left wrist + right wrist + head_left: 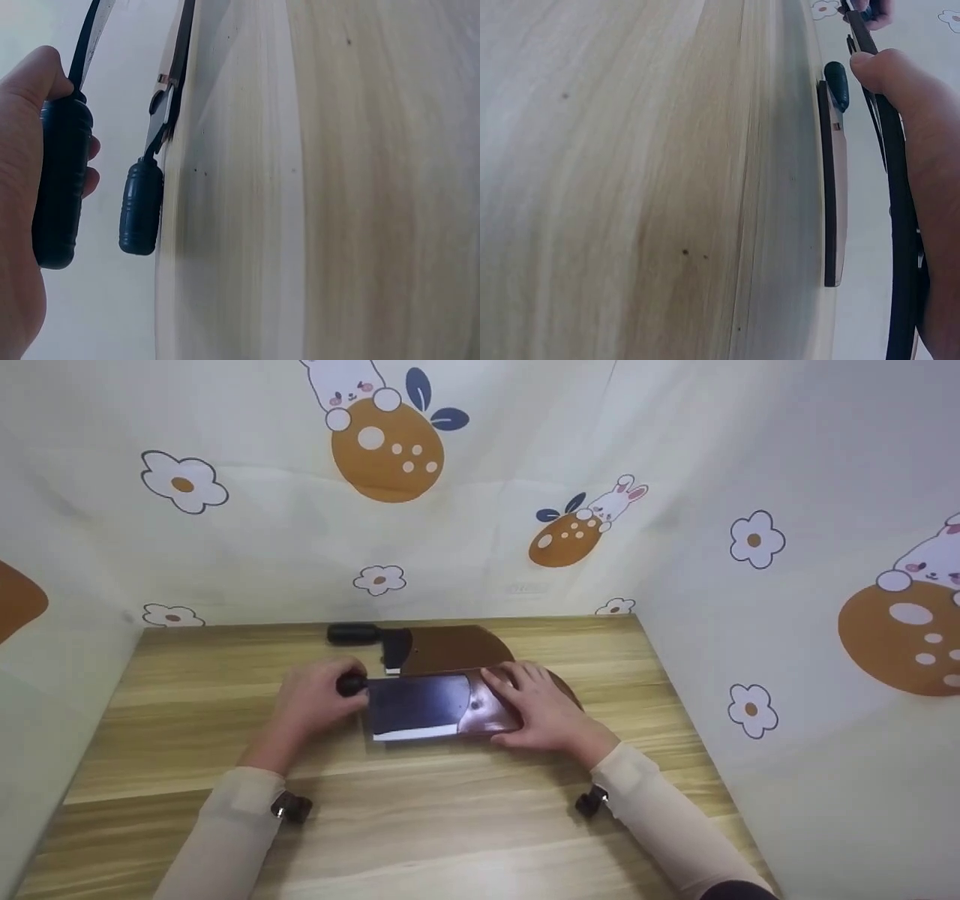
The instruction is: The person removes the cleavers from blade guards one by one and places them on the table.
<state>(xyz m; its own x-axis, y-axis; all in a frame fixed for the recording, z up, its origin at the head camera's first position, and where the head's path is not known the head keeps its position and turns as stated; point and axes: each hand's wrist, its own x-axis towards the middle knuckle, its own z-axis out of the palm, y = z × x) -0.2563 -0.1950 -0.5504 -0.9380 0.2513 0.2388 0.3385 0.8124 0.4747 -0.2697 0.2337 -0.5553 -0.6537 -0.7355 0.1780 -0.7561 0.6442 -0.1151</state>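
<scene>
- Nearest the left wrist camera, a left hand [19, 172] curls round the black handle [60, 184] of a cleaver [420, 705], fingers closed and thumb near the neck.
- The step in hand appears to be working the cleaver along a brown cover [489, 714]; whether in or out, one moment cannot tell.
- By that reading, the next move calls for a firm hold at both ends and a straight line, with fingers clear of the bright edge.
- A right hand [547, 709] grips the cover, its fingers spread over the upper face and thumb at the near side.
- Between the two sets of fingers lies the bare part of the blade, held above the table [420, 825].
- Just beyond the fingers, a second cleaver [397, 646] rests on the wood, most of its blade under a brown cover, its handle pointing left.
- Behind the fingers, pale sleeves [229, 825] reach in; farthest out hangs rabbit-and-flower cloth [480, 450].
</scene>
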